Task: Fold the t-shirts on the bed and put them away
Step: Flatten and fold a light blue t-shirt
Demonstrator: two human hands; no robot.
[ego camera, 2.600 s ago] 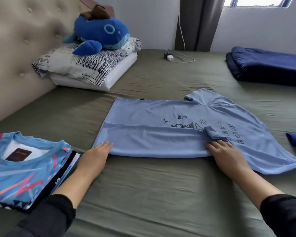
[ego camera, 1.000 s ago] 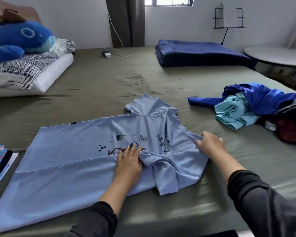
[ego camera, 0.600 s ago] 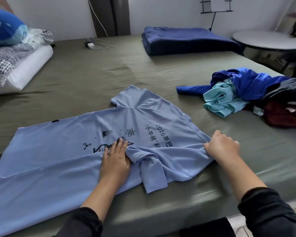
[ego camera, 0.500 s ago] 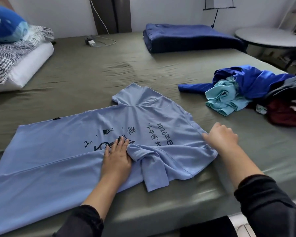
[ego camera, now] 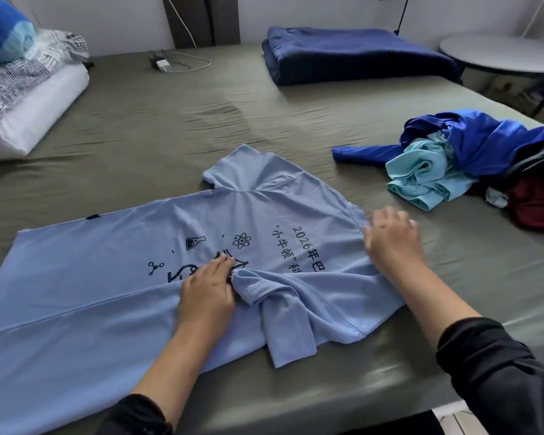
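Change: since half a second ago the right hand [ego camera: 391, 238] has lifted slightly off the collar edge and its fingers have loosened; the left hand [ego camera: 209, 285] has stayed put.
Left hand: flat, palm down, fingers straight and together, pressing the light blue t-shirt [ego camera: 113, 277] beside a bunched sleeve.
Right hand: blurred; fingers loosely bent at the shirt's shoulder seam; whether it grasps the cloth I cannot tell.
Arms: both reach forward in dark sleeves pushed up the forearm.
T-shirt: thin, smooth knit, spread across the near edge of the bed [ego camera: 170, 127], lower strip folded up along a straight crease, dark printed flask, atom and lettering.
Bed sheet: olive, softly wrinkled.
Unfolded pile [ego camera: 471, 158]: glossy royal blue, pale aqua and maroon garments, crumpled at right.
Blanket [ego camera: 352, 54]: navy, folded thick, at the far side.
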